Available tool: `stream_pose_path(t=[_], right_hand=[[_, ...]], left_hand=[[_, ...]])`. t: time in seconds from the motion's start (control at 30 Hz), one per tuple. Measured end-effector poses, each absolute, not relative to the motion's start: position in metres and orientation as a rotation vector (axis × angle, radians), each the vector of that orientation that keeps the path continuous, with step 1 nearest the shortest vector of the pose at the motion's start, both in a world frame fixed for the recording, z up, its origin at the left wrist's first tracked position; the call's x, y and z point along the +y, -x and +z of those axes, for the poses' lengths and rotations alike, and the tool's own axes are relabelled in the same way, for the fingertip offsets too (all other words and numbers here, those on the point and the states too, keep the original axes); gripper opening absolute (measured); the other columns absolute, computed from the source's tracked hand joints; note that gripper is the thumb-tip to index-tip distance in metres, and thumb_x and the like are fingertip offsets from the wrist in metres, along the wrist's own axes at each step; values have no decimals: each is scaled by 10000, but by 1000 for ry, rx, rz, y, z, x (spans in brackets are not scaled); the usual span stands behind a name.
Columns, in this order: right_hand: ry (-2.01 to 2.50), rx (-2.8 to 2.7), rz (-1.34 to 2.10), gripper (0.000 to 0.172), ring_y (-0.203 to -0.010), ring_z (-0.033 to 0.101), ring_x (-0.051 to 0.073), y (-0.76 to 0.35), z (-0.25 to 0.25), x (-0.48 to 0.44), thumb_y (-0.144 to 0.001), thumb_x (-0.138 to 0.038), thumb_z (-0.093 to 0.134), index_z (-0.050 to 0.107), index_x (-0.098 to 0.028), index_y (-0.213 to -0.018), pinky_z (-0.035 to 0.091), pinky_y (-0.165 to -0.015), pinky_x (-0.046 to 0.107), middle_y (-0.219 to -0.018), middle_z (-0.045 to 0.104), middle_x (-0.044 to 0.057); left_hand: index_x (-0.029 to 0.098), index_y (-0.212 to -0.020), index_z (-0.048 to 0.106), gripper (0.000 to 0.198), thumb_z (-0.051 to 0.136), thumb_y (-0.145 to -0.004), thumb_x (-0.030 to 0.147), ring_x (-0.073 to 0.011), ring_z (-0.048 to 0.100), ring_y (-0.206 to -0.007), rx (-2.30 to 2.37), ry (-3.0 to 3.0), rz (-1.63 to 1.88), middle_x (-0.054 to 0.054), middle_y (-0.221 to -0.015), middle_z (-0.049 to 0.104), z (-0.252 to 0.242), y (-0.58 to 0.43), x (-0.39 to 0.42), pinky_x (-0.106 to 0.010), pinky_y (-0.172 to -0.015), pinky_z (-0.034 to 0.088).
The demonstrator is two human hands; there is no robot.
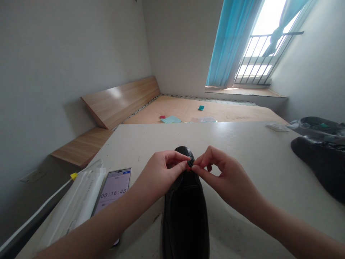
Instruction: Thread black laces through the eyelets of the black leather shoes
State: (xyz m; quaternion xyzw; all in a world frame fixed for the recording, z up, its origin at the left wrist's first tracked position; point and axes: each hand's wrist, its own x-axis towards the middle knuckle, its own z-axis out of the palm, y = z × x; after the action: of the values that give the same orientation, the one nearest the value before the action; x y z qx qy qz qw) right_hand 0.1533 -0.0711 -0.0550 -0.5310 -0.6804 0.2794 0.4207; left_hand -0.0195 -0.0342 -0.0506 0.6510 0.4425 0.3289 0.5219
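A black shoe (185,219) rests on the white table, its toe pointing away from me and its opening toward me. Over the front of the shoe, my left hand (171,165) and my right hand (217,163) meet fingertip to fingertip. Both pinch a small, dark, knotted-looking piece (190,163) between thumb and fingers; it is too small to tell exactly what it is. My fingers partly cover the shoe's upper near the toe.
A phone (114,187) showing a timer lies left, beside a white device (78,201) with a cable (40,205). Another black shoe (320,158) and a clear container (318,124) stand at the right. Beyond the table's far edge is a bed-like surface (237,111) with small items.
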Motion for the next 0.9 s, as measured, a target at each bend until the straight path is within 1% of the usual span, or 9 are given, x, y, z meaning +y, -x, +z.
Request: stream_pose_path(t=[0.13,0.3,0.37,0.43,0.5,0.57,0.63,0.77,0.9], right_hand=[[1313,-1873,585,99,-677,493,122,-151,-48,-69,-827,-160,560,503,-225,-777,389,-584,254,-740,577,-41],[1307,-1871,734,181,-657,490,113,-149,-46,-62,-815,-111,547,440,-246,-869,396,-586,254,-743,554,-71],[1341,-1890,729,160,-664,493,120,-150,-45,-60,-824,-123,545,464,-247,-883,402,-590,258,-736,545,-65],[1394,-1943,657,121,-677,503,128,-151,-45,-60,-841,-151,563,512,-243,-902,406,-591,260,-748,548,-48],[1391,-2030,498,56,-688,507,135,-153,-45,-60,-862,-193,592,545,-224,-860,404,-595,264,-769,554,-23],[1299,-2108,249,122,-707,503,148,-155,-48,-63,-890,-217,586,538,-197,-780,403,-607,274,-782,553,8],[1170,-2159,-30,195,-715,495,163,-155,-53,-65,-927,-197,527,520,-182,-733,407,-617,290,-767,551,34],[963,-2249,-366,225,-728,515,180,-157,-57,-70,-948,-130,455,591,-160,-771,431,-630,309,-774,609,69],[750,-2391,-648,239,-797,575,190,-165,-52,-67,-952,-111,441,659,-168,-871,451,-662,314,-863,693,67]], left_hand=[[140,-842,713,148,608,-795,232,-175,663,-786,1037,-1550,787,-46,-814,736,-51,17,-35,-252,-699,481],[150,-906,720,181,604,-776,197,-167,636,-783,1024,-1548,745,-31,-834,730,-48,20,-36,-251,-703,461],[161,-901,728,179,640,-766,240,-163,610,-762,1028,-1611,726,-27,-836,725,-48,22,-36,-252,-678,442],[159,-848,727,190,675,-761,320,-153,583,-723,1013,-1619,741,-21,-788,709,-49,23,-35,-250,-653,426],[151,-772,709,219,681,-767,369,-137,564,-685,980,-1552,763,-11,-727,684,-51,23,-34,-244,-644,419],[148,-716,688,244,670,-784,381,-123,551,-659,961,-1502,768,-3,-688,665,-53,21,-32,-240,-643,415],[150,-686,678,255,666,-795,381,-120,554,-657,966,-1492,758,1,-673,663,-52,20,-32,-238,-649,417],[156,-672,672,214,686,-775,344,-130,596,-677,970,-1459,756,4,-667,680,-49,18,-32,-236,-670,452],[155,-744,713,172,711,-745,328,-157,634,-729,1012,-1431,753,-16,-736,720,-47,21,-33,-253,-692,485]])
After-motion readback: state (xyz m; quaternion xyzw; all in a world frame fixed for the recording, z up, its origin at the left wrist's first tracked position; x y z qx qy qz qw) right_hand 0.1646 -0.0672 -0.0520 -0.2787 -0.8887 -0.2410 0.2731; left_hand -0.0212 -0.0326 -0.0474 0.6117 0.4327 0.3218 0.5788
